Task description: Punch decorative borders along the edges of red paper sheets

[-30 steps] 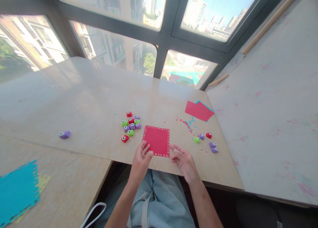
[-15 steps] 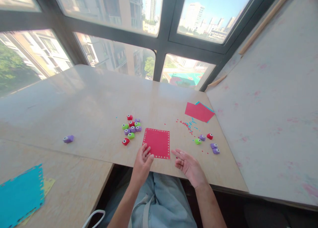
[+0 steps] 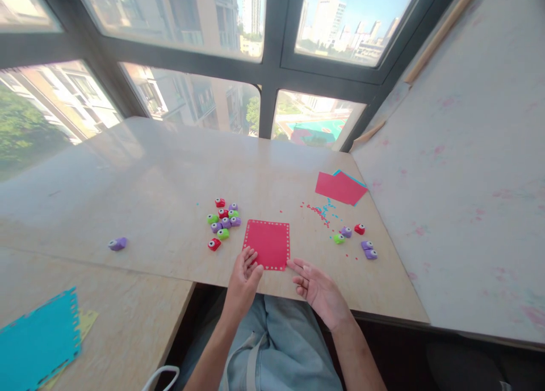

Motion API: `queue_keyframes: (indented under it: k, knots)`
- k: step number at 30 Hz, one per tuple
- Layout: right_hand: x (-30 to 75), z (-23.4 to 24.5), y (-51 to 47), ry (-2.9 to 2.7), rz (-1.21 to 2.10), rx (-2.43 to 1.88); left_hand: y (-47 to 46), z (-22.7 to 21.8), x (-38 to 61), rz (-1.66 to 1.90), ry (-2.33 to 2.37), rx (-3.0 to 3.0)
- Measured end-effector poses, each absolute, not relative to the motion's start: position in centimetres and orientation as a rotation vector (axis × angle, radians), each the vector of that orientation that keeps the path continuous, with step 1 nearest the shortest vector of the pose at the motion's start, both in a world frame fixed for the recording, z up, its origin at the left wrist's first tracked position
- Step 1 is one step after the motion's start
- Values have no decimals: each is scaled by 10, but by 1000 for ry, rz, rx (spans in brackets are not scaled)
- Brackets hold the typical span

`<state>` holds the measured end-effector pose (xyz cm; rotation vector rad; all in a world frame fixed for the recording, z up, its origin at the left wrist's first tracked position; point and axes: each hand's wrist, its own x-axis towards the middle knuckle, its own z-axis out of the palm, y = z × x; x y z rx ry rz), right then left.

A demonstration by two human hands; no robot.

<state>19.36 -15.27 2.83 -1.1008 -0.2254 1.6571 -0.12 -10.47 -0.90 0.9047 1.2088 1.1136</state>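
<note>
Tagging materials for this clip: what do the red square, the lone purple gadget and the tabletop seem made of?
Red square: likely matte paper or thin card; flat, with small edge holes.
Lone purple gadget: probably smooth plastic; bright, rounded body.
Tabletop: stone or stone-look laminate, unclear which; mottled beige, reflecting window light.

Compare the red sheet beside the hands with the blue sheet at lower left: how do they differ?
The red sheet lies within the picture; the blue sheet runs off its left side. The left hand overlaps the red sheet, while the blue sheet overlaps a yellow sheet. Both have cutouts along their edges.
</note>
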Motion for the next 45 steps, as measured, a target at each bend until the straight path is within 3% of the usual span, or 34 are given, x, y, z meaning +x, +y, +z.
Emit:
queue_keyframes:
  k: [11,34,45]
  knots:
    - [186,22,-148,-272,1692,-1092,-106,-7,0,1116,1243,972]
    - [164,16,-134,-804,1499,-1510,-106,-9,-2,1118,1237,967]
    - [169,15,-146,-788,1424,-1408,-128,8,-20,1406,1155,569]
